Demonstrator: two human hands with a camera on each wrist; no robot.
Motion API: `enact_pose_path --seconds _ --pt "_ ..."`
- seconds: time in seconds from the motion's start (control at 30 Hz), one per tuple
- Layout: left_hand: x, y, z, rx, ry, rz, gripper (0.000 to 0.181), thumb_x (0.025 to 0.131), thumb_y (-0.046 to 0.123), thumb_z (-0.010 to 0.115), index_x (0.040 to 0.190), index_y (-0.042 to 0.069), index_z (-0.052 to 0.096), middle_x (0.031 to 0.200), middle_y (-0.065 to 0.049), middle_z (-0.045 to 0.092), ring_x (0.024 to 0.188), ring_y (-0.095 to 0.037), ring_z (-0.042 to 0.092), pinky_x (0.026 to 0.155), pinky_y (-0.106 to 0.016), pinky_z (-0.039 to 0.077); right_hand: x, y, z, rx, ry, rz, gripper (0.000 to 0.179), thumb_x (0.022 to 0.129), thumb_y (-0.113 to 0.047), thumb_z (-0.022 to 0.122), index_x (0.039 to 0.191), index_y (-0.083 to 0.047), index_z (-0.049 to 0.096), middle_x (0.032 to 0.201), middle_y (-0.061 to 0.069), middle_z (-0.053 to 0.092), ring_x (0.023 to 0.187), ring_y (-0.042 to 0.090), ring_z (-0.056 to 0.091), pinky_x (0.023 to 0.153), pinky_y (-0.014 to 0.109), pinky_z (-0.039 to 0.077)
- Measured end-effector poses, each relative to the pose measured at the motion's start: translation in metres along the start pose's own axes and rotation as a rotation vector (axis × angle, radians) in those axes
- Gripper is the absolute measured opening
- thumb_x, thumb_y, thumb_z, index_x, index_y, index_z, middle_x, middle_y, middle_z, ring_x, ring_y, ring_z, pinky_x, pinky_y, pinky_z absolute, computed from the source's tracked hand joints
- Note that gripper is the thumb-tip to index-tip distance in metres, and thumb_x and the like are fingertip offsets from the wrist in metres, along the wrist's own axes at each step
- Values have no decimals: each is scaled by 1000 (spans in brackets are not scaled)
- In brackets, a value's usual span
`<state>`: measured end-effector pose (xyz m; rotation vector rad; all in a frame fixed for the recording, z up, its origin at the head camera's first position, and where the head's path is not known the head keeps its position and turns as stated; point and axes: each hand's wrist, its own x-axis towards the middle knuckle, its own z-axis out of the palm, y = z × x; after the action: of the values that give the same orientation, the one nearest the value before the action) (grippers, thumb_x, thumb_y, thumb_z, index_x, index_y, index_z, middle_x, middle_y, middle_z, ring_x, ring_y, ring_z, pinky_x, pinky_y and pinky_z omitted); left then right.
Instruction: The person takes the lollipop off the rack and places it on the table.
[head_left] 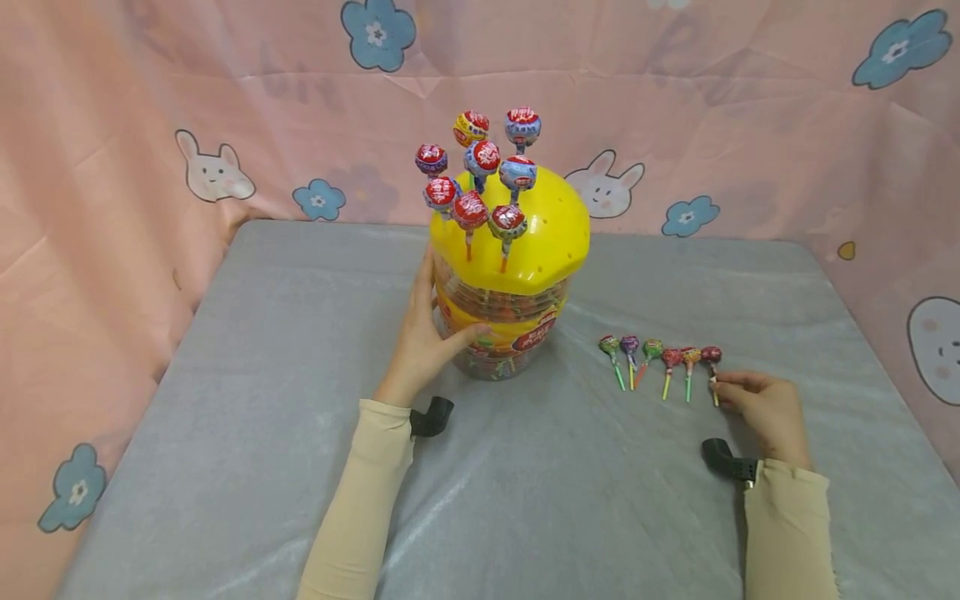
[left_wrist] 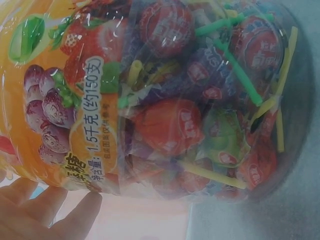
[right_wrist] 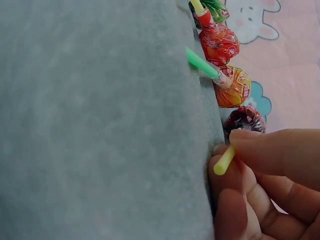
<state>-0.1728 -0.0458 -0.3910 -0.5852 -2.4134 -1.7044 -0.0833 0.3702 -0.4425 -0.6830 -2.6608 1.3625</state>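
A clear plastic jar (head_left: 495, 367) full of wrapped lollipops stands upright on the table under a domed yellow lid (head_left: 555, 225). Several lollipops (head_left: 470, 210) stick up from the lid. My left hand (head_left: 423, 342) grips the jar's left side, thumb across the front; in the left wrist view its fingers lie beside the printed label (left_wrist: 95, 120). At the right, my right hand (head_left: 768, 408) pinches the yellow stick of a dark red lollipop (head_left: 712, 355) between thumb and fingers. That lollipop (right_wrist: 245, 120) is at the right end of a row lying on the table.
Left of the pinched one lie an orange lollipop (head_left: 691, 356), a red lollipop (head_left: 672, 357) and several others, sticks towards me. Grey cloth covers the table (head_left: 247, 400). A pink patterned curtain (head_left: 285, 108) hangs behind and at the sides.
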Motion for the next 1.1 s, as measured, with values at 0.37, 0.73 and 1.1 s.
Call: enact_pose_path --seconds 0.37,0.73,1.1 --pt "-1 0 0 -17 -8 -17 108 78 21 79 153 22 0 156 -3 15 140 -20 21 109 -48 28 -3 0 0 -31 15 1 35 88 -9 64 110 17 60 62 -28 57 58 -7 56 51 14 48" --pt "-1 1 0 -25 -2 -39 108 79 21 79 153 23 1 156 -2 15 140 -19 19 109 -48 28 -10 -7 -4 -4 23 -35 32 85 -10 68 106 13 63 65 -28 59 63 -8 55 56 12 45" --pt "0 0 6 -31 58 21 106 77 24 80 153 16 6 155 -4 21 138 -19 25 106 -44 33 -9 -18 -1 167 76 -94 24 84 -12 73 105 -1 71 76 -24 65 74 -4 60 66 10 48"
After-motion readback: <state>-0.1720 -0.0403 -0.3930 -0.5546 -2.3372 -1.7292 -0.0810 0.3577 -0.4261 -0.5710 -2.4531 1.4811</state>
